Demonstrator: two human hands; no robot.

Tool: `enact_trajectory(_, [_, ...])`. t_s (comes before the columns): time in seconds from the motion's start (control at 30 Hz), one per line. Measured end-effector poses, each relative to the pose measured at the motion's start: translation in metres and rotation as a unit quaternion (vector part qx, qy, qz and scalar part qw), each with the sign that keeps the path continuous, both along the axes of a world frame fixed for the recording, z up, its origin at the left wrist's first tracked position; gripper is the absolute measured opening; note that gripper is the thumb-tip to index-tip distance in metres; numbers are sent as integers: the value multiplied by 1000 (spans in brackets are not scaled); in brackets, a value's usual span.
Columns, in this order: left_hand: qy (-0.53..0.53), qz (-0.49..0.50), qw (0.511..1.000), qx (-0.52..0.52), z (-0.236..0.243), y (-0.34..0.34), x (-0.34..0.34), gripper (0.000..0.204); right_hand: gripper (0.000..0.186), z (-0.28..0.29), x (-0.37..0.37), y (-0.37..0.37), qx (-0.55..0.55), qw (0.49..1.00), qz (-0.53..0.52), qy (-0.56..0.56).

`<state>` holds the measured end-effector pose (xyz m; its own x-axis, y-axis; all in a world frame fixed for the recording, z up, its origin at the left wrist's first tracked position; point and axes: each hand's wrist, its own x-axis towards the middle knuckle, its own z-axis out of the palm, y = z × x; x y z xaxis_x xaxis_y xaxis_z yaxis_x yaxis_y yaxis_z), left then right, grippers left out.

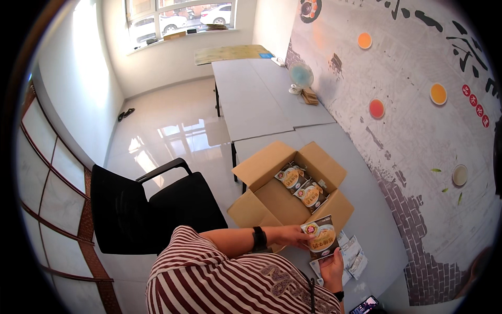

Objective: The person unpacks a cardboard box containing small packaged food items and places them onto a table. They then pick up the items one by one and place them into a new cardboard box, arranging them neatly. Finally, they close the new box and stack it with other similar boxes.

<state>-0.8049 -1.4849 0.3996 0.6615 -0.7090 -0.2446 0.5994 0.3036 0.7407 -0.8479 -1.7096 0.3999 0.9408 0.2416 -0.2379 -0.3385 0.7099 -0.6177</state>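
A brown and cream packet (320,235) is held between my two hands, above the near right corner of an open cardboard box (266,201). My left hand (298,234) grips its left side, and my right hand (332,267) grips it from below. Inside the box, similar packets (309,194) lie along the right side, with bare cardboard on the left. Several white packets (355,260) lie on the grey table beneath and right of the held packet.
The grey tables (251,99) run to the window. A black chair (125,209) stands left of the box. A phone (364,305) is at the bottom edge. A small fan (301,76) and stacked brown pieces (309,96) sit by the printed wall on the right.
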Motion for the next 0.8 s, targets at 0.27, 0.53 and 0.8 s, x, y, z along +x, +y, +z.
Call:
enact_trajectory(0.27, [56, -2, 997, -46, -26, 7, 23, 37, 34, -11, 2, 11, -64, 998, -4, 8])
enact_trajectory(0.53, [86, 84, 982, -147, -25, 0, 25, 44, 36, -2, 12, 32, -112, 993, 30, 5])
enact_trajectory(0.8, [199, 276, 935, -95, -29, 32, 65, 36, 46, 19, 1, 26, -157, 987, 22, 29])
